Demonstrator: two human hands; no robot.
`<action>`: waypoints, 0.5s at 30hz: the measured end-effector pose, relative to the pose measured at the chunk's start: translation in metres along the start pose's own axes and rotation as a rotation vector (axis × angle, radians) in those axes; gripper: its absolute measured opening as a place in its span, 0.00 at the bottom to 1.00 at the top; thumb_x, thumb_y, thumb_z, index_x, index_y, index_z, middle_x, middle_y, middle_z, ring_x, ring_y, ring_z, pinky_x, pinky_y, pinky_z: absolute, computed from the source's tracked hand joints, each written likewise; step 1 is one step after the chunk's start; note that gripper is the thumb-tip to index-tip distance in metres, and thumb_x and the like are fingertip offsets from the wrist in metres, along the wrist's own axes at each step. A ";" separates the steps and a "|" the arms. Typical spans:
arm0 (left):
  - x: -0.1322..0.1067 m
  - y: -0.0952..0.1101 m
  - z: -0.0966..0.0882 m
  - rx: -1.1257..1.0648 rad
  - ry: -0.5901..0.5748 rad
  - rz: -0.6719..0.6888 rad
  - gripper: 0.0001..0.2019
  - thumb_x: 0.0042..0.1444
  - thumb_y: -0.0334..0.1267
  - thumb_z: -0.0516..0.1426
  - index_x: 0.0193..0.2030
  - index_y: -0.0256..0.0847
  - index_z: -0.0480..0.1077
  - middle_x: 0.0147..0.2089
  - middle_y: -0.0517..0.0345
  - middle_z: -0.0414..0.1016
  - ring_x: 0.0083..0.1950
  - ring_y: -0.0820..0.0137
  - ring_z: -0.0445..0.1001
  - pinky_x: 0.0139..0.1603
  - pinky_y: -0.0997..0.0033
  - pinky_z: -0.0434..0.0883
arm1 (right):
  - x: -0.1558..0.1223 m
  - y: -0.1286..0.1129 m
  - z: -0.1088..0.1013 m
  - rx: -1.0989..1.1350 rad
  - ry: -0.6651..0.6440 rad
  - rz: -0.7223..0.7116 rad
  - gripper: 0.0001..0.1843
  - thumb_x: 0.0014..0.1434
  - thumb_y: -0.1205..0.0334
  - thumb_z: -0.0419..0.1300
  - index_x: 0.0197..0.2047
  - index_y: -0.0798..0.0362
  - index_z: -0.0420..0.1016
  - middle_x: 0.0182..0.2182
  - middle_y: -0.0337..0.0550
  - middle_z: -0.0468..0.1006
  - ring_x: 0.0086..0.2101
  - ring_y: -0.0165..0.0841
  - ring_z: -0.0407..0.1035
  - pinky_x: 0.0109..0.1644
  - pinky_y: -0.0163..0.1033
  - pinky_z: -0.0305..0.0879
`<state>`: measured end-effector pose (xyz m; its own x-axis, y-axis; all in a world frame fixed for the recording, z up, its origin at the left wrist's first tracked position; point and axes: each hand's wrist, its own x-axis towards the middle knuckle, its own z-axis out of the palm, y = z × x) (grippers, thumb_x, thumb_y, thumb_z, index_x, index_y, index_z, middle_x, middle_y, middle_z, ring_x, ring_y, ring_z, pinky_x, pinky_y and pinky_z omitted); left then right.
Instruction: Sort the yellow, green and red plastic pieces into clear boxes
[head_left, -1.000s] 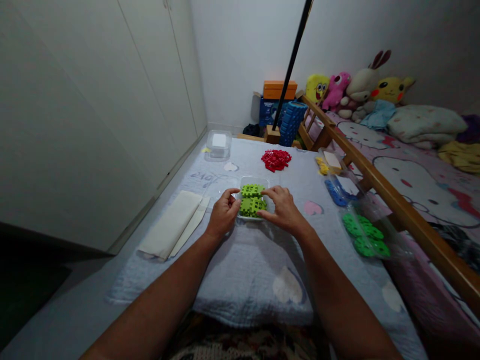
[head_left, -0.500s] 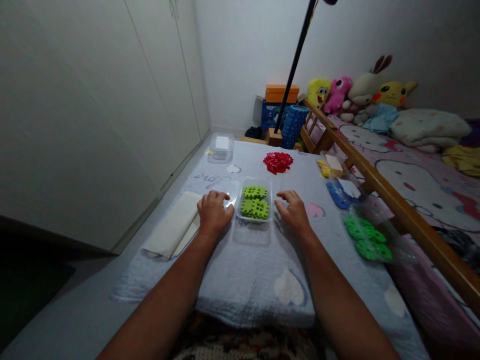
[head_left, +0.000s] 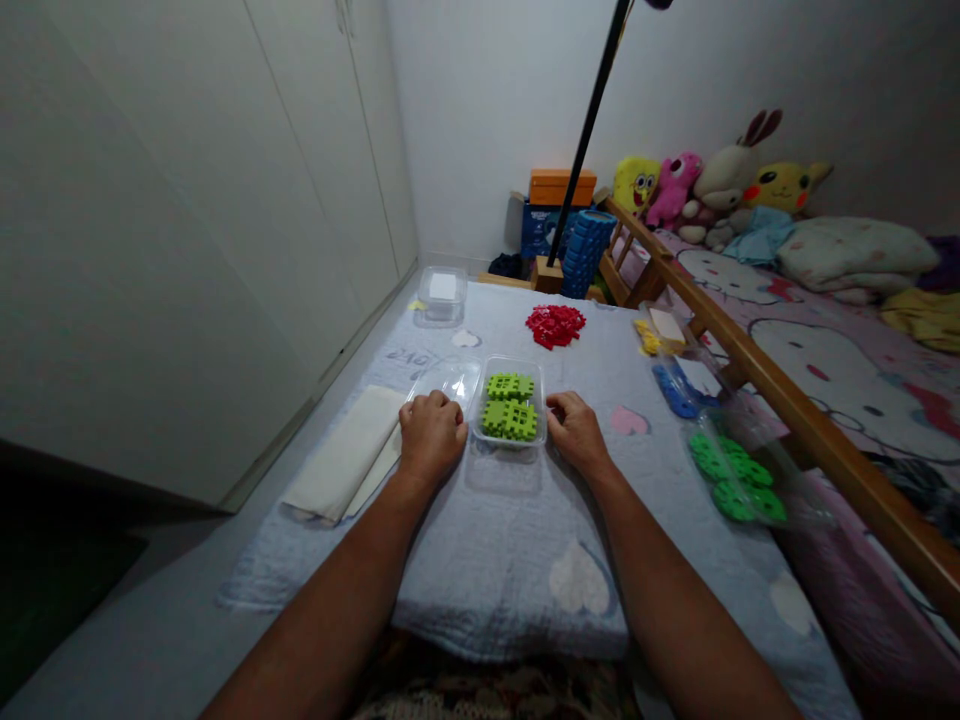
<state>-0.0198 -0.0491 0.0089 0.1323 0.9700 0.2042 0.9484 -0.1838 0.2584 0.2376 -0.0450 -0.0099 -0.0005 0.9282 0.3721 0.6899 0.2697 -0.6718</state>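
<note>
As the tub (head_left: 510,444) of lime pieces (head_left: 510,418) sits central, presumably for easy reach, the left hand (head_left: 434,432) and right hand (head_left: 576,430) flank it, both curled, though whether either grips anything I cannot tell.

A tall, pale, dimly lit wardrobe (head_left: 300,200) rises left of the fingers (head_left: 436,403); a plain white wall (head_left: 480,120) stands beyond them; a wooden-railed bed (head_left: 795,403) with pink bedding (head_left: 832,295) runs along their right.
</note>
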 end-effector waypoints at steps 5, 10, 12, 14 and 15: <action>0.000 0.000 0.000 0.040 0.028 0.001 0.08 0.63 0.38 0.57 0.42 0.41 0.78 0.47 0.45 0.77 0.53 0.52 0.71 0.56 0.52 0.63 | 0.000 0.000 0.000 -0.007 0.002 0.003 0.10 0.57 0.62 0.57 0.38 0.53 0.79 0.36 0.47 0.79 0.35 0.36 0.71 0.44 0.42 0.68; 0.001 -0.001 -0.003 0.029 0.137 -0.050 0.07 0.65 0.38 0.57 0.44 0.40 0.76 0.46 0.44 0.76 0.52 0.52 0.70 0.54 0.54 0.63 | -0.001 0.000 -0.001 0.011 0.027 0.013 0.11 0.56 0.60 0.57 0.38 0.53 0.79 0.36 0.48 0.79 0.36 0.38 0.73 0.45 0.44 0.70; 0.002 -0.001 -0.005 -0.013 0.188 -0.050 0.06 0.65 0.38 0.57 0.43 0.41 0.75 0.46 0.45 0.76 0.51 0.53 0.70 0.53 0.55 0.63 | -0.001 0.000 -0.002 0.019 0.043 0.021 0.11 0.56 0.59 0.57 0.38 0.53 0.79 0.36 0.49 0.80 0.36 0.38 0.73 0.44 0.44 0.70; 0.002 0.000 -0.008 -0.066 0.244 -0.039 0.06 0.65 0.38 0.57 0.42 0.42 0.75 0.45 0.46 0.76 0.50 0.53 0.70 0.53 0.55 0.63 | -0.001 -0.003 -0.004 0.032 0.062 0.026 0.11 0.57 0.59 0.57 0.37 0.52 0.79 0.36 0.48 0.80 0.36 0.38 0.73 0.44 0.43 0.70; 0.002 0.000 -0.009 -0.092 0.270 -0.030 0.06 0.65 0.38 0.57 0.42 0.42 0.74 0.44 0.46 0.75 0.50 0.54 0.70 0.53 0.56 0.63 | -0.001 -0.004 -0.005 0.042 0.078 0.026 0.11 0.57 0.58 0.57 0.37 0.52 0.79 0.36 0.48 0.80 0.37 0.38 0.73 0.44 0.43 0.70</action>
<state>-0.0220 -0.0487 0.0179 0.0115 0.8998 0.4362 0.9188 -0.1817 0.3505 0.2378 -0.0483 -0.0044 0.0742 0.9126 0.4020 0.6582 0.2580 -0.7073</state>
